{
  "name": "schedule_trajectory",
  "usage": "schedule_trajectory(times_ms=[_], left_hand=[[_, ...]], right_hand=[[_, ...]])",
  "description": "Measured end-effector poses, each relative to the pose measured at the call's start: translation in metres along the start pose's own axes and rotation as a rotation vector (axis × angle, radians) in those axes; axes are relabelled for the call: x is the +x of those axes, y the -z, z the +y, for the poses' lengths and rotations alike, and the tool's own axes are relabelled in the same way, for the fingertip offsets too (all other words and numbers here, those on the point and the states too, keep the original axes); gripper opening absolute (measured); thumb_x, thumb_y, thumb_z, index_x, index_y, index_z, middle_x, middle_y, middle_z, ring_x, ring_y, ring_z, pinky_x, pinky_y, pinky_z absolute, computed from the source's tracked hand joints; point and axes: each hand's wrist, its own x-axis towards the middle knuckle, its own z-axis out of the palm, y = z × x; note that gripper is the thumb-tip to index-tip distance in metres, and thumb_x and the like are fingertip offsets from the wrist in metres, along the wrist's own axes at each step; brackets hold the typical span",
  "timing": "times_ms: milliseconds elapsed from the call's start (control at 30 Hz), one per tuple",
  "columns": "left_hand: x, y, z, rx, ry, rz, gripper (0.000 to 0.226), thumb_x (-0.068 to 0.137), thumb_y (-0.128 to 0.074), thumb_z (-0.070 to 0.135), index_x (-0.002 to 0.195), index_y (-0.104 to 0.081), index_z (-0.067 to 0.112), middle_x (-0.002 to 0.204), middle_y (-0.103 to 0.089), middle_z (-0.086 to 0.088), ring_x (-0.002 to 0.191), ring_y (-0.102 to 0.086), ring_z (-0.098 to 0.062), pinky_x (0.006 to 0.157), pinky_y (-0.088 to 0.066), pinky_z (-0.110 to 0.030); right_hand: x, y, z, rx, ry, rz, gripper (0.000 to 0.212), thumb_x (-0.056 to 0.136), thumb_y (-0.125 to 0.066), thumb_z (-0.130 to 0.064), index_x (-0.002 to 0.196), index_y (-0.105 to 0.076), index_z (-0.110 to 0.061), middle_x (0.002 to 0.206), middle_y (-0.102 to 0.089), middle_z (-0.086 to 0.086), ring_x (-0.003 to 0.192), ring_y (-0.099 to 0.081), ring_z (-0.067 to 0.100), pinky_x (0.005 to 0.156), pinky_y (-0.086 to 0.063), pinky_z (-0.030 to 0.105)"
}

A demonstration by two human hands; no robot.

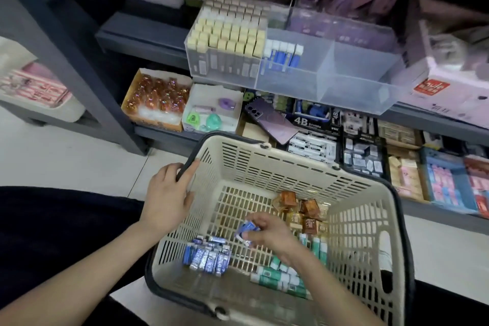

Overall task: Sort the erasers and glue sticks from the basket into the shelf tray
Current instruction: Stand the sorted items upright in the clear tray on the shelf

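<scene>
A cream plastic basket (pixel 264 164) with a dark rim sits low in the middle of the view. My left hand (pixel 169 193) grips its left rim and dark handle. Inside the basket, my right hand (pixel 267 233) pinches a blue and white eraser (pixel 247 229) just above the floor. More blue erasers (pixel 207 257) lie piled at the basket's left. Green and white glue sticks (pixel 280 276) lie at the right front, amber packets (pixel 299 206) at the back. Above, a clear divided shelf tray (pixel 352 79) holds cream erasers (pixel 230 34) and several blue erasers (pixel 284 54).
Lower shelf boxes hold amber bottles (pixel 158 98), correction tapes (pixel 211 111), a purple phone (pixel 270 119), 4B eraser packs (pixel 312 127) and pink erasers (pixel 447 188). A dark shelf post (pixel 79 61) stands at left. The tray's two right compartments look bare. White floor tiles lie left.
</scene>
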Motion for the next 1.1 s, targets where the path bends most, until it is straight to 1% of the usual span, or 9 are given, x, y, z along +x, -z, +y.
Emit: schedule_trajectory(times_ms=[100,200,267,333,400,533,800,933,1100], left_hand=[[0.003,0.023,0.025,-0.094,0.029,0.024,0.057,0.078,-0.06,0.036,0.128,-0.05,0.013,0.115,-0.054,-0.019,0.107,-0.053,-0.038,0.089,-0.045,-0.049],[0.013,0.078,0.075,-0.675,0.111,-0.132,0.057,0.082,-0.048,0.065,0.127,-0.055,0.03,0.122,-0.053,0.011,0.112,-0.053,-0.009,0.097,-0.042,-0.03],[0.022,0.115,0.105,-1.213,0.22,-0.37,0.052,0.078,-0.062,0.055,0.124,-0.057,0.033,0.118,-0.061,0.011,0.105,-0.062,-0.008,0.094,-0.049,-0.03],[0.032,0.139,0.123,-1.48,0.269,-0.429,0.042,0.079,-0.067,0.029,0.119,-0.06,0.022,0.11,-0.068,-0.009,0.096,-0.069,-0.018,0.082,-0.056,-0.03],[0.041,0.158,0.132,-1.467,0.227,-0.379,0.034,0.082,-0.068,0.012,0.115,-0.063,0.017,0.107,-0.068,-0.014,0.091,-0.07,-0.019,0.074,-0.057,-0.026],[0.061,0.183,0.142,-1.594,0.255,-0.363,0.037,0.068,-0.072,0.013,0.104,-0.067,0.008,0.095,-0.073,-0.014,0.083,-0.071,-0.021,0.07,-0.057,-0.026],[0.092,0.214,0.151,-1.971,0.476,-0.568,0.056,0.071,-0.064,0.014,0.122,-0.052,-0.007,0.102,-0.067,-0.029,0.085,-0.07,-0.037,0.062,-0.059,-0.036],[0.101,0.218,0.153,-1.926,0.453,-0.604,0.053,0.069,-0.068,0.013,0.116,-0.053,-0.006,0.101,-0.067,-0.031,0.09,-0.068,-0.04,0.062,-0.059,-0.036],[0.115,0.229,0.151,-1.844,0.404,-0.537,0.013,0.084,-0.062,0.006,0.093,-0.054,0.0,0.086,-0.07,-0.028,0.081,-0.07,-0.04,0.07,-0.059,-0.043]], right_hand=[[-0.037,0.018,-0.061,0.075,0.188,0.017,0.031,0.078,-0.069,0.007,0.107,-0.06,-0.002,0.103,-0.07,0.012,0.08,-0.066,0.018,0.066,-0.055,0.026],[-0.075,0.027,-0.113,0.071,0.374,0.052,0.023,0.077,-0.07,0.007,0.094,-0.062,-0.005,0.086,-0.07,0.008,0.062,-0.064,0.011,0.052,-0.049,0.018],[-0.094,0.03,-0.138,0.01,0.48,0.114,0.028,0.073,-0.075,0.004,0.096,-0.064,-0.007,0.084,-0.069,0.005,0.068,-0.064,0.012,0.059,-0.053,0.022],[-0.11,0.03,-0.156,-0.119,0.573,0.205,0.032,0.071,-0.079,0.001,0.099,-0.066,-0.008,0.087,-0.069,0.003,0.078,-0.064,0.01,0.072,-0.054,0.024],[-0.125,0.03,-0.171,-0.244,0.664,0.321,0.032,0.071,-0.079,-0.003,0.1,-0.066,-0.01,0.09,-0.07,-0.001,0.078,-0.061,0.002,0.074,-0.051,0.02],[-0.144,0.031,-0.188,-0.242,0.802,0.48,0.033,0.072,-0.079,-0.005,0.093,-0.064,-0.026,0.095,-0.067,-0.008,0.085,-0.061,0.001,0.073,-0.053,0.02],[-0.159,0.05,-0.212,0.351,0.774,0.485,0.013,0.078,-0.07,0.003,0.09,-0.068,-0.003,0.073,-0.072,-0.001,0.069,-0.066,0.006,0.065,-0.05,0.016],[-0.154,0.05,-0.212,-0.001,0.769,0.609,0.022,0.077,-0.076,-0.008,0.091,-0.07,-0.023,0.087,-0.072,-0.009,0.081,-0.065,-0.003,0.074,-0.048,0.012],[-0.157,0.059,-0.227,-0.606,0.799,0.727,0.03,0.082,-0.071,-0.03,0.112,-0.068,-0.029,0.085,-0.055,-0.032,0.093,-0.055,-0.003,0.083,-0.037,0.007]])
